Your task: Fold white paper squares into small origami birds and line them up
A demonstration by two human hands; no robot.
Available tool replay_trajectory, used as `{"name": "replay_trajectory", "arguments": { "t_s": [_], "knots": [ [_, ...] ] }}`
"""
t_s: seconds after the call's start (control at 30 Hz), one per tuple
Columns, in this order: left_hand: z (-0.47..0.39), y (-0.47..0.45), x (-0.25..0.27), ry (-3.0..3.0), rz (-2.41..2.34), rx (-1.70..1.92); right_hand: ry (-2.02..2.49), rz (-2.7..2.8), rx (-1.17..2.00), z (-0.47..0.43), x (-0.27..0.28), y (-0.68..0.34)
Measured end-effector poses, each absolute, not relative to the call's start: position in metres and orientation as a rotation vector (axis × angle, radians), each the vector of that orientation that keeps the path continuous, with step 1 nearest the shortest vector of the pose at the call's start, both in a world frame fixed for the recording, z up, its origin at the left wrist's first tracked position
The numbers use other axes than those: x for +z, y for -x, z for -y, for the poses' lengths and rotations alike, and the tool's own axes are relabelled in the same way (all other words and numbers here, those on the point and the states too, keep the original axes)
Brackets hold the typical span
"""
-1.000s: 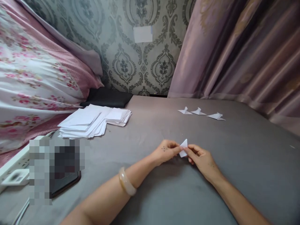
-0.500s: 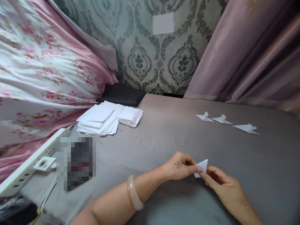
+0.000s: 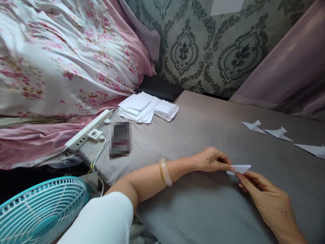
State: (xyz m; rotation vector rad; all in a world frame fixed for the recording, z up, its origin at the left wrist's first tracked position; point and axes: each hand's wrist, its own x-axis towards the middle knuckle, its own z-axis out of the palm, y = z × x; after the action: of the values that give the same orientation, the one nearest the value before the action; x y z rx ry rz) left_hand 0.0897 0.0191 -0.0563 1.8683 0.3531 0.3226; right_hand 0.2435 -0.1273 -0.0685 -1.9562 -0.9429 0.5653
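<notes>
A small piece of folded white paper (image 3: 242,168) is pinched between my two hands, above the grey sheet (image 3: 203,200). My left hand (image 3: 212,159) grips its left end between thumb and fingers. From the lower right, my right hand (image 3: 266,193) is closed on its near edge, the thumb partly covering it. Farther off to the right lie three folded paper figures, among them a left one (image 3: 254,126), a middle one (image 3: 278,133) and a right one (image 3: 309,149) cut by the frame's edge.
Stacked white paper (image 3: 137,110) lies at the back left, by a dark flat cushion-like object (image 3: 161,88). A blurred-out phone-like object (image 3: 120,139), a power strip (image 3: 87,130) with cables and a turquoise fan (image 3: 45,210) stand left. Patterned wall (image 3: 193,51) rises behind.
The view has swung left, bringing the fan and my white sleeve into sight. The folded paper has turned from standing on end to lying flatter, still between both hands.
</notes>
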Motion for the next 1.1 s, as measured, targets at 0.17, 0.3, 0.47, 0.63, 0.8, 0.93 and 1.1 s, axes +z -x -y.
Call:
{"name": "replay_trajectory", "arguments": {
  "t_s": [0.17, 0.3, 0.47, 0.63, 0.8, 0.93, 1.1],
  "knots": [
    [-0.020, -0.087, -0.053, -2.419, -0.260, 0.506, 1.794, 1.506, 0.109, 0.125, -0.059, -0.245],
    [-0.022, -0.085, -0.050, -2.868, -0.169, 0.561, 1.690, 1.925, -0.357, 0.117, -0.058, -0.253],
    [-0.025, -0.088, -0.056, -3.122, -0.097, 0.479, 1.645, 2.144, -0.584, 0.110, -0.069, -0.258],
    [-0.026, -0.083, -0.058, -3.102, -0.083, 0.377, 1.668, 2.146, -0.439, 0.109, -0.078, -0.256],
    [-0.023, -0.072, -0.053, -2.967, -0.138, 0.309, 1.798, 2.127, -0.219, 0.113, -0.068, -0.243],
    [-0.027, -0.068, -0.050, -2.782, -0.166, 0.356, 1.898, 2.109, -0.031, 0.115, -0.060, -0.239],
    [-0.029, -0.066, -0.048, -2.654, -0.158, 0.390, 1.894, 1.936, 0.224, 0.118, -0.056, -0.241]
  ]
}}
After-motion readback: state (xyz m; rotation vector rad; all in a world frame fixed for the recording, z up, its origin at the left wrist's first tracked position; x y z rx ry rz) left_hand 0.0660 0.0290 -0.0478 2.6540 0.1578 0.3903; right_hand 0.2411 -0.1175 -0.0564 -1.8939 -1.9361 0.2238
